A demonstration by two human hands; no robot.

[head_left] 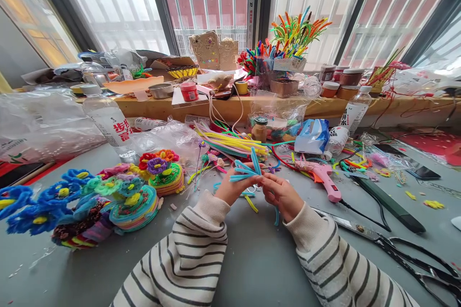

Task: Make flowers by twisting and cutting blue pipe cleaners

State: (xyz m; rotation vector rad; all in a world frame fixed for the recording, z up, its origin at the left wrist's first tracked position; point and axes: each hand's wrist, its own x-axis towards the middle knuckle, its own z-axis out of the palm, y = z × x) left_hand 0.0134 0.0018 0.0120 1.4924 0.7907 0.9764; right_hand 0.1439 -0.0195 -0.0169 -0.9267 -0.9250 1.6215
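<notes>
My left hand (pixel 232 186) is closed round a small bunch of light-blue pipe cleaners (pixel 248 169) whose ends fan upward. My right hand (pixel 279 194) pinches the same bunch from the right, fingers pressed together. Both hands hover just above the grey table (pixel 252 259), wrists in striped sleeves. A yellow pipe cleaner piece (pixel 251 204) and a blue one (pixel 276 216) lie under the hands.
Finished pipe-cleaner flowers (pixel 108 196) crowd the left. A pink glue gun (pixel 324 177) lies to the right, black scissors (pixel 403 254) at lower right. Loose pipe cleaners (pixel 230 144), a water bottle (pixel 108 120) and a tissue pack (pixel 312 136) lie behind. A cluttered wooden sill (pixel 230 105) runs along the back.
</notes>
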